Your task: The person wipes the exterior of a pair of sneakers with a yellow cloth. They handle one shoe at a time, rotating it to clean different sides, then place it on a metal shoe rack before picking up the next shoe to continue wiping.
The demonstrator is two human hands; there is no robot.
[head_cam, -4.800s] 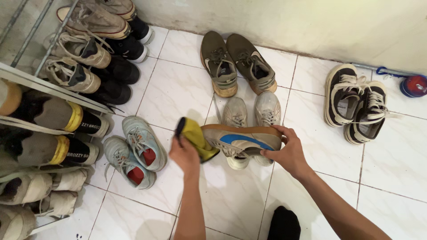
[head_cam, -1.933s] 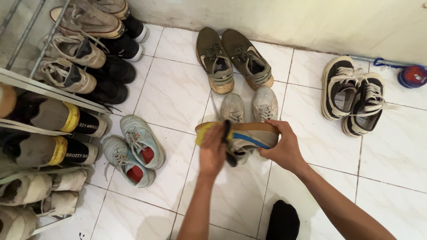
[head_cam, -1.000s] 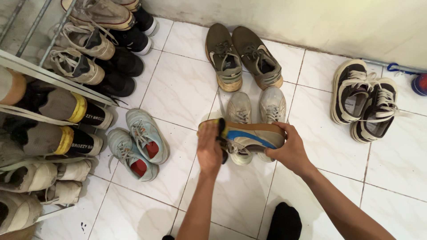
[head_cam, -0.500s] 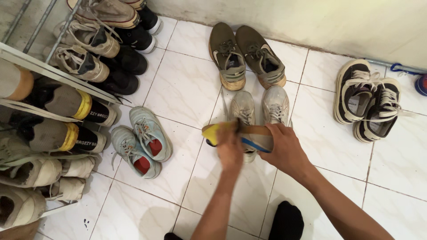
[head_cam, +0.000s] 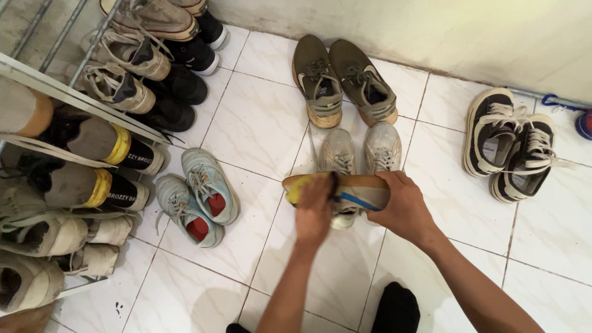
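Nearest to me, a black-socked foot [head_cam: 398, 308] rested on the white tiled floor [head_cam: 259, 123]. Just above it, the left hand [head_cam: 313, 213] was curled around a yellow cloth [head_cam: 296, 188] and a dark brush-like thing, pressing them against the sole end of a tan sneaker with a blue stripe [head_cam: 357, 191]. The right hand [head_cam: 404, 206] gripped that sneaker at its other end, holding it sideways in the air above a pair of grey mesh sneakers [head_cam: 361, 154] on the floor. To the left lay light blue sneakers with red insoles [head_cam: 197, 197], beside a metal shoe rack [head_cam: 68, 92] crowded with shoes. Farther off, olive sneakers [head_cam: 342, 80] stood near the wall, and black-and-white canvas shoes [head_cam: 512, 148] sat well apart to the right.
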